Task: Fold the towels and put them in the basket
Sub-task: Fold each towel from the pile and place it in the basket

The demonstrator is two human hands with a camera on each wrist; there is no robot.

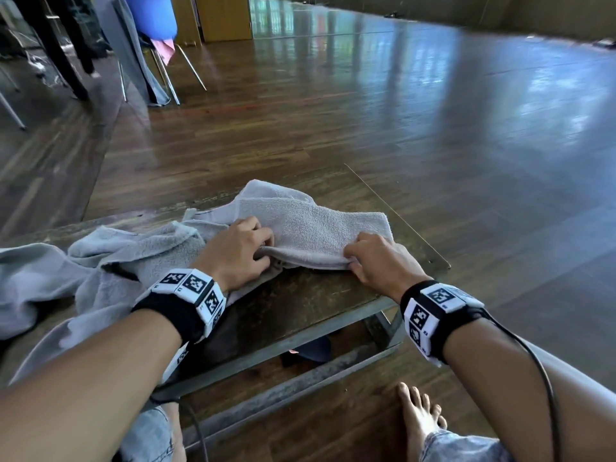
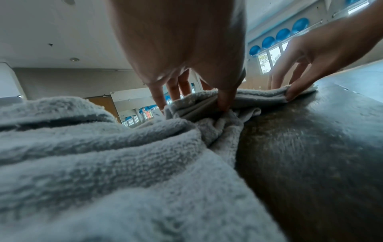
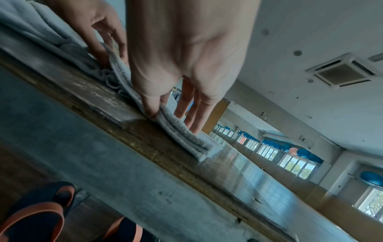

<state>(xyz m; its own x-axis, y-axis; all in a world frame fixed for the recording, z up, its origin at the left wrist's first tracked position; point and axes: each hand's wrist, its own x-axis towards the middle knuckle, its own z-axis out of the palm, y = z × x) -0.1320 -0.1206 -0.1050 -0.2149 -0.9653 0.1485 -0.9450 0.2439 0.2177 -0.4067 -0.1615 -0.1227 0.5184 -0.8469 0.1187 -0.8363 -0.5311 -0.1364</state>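
Head view: partly folded pale grey terry towel [image 1: 310,228] at right end of worn wooden bench [image 1: 333,295], near its front edge. Left hand [image 1: 236,253] pinching bunched layers at folded towel's near left corner; right hand [image 1: 380,258] pinching stacked near edge, thumb underneath. Crumpled heap of more grey towels [image 1: 100,261] across bench's left part, unfolded. No basket visible; folding seemingly midway, most of task left.

Worn wooden table [image 1: 310,305] on a metal frame, grey towels [image 1: 300,225] heaped across it
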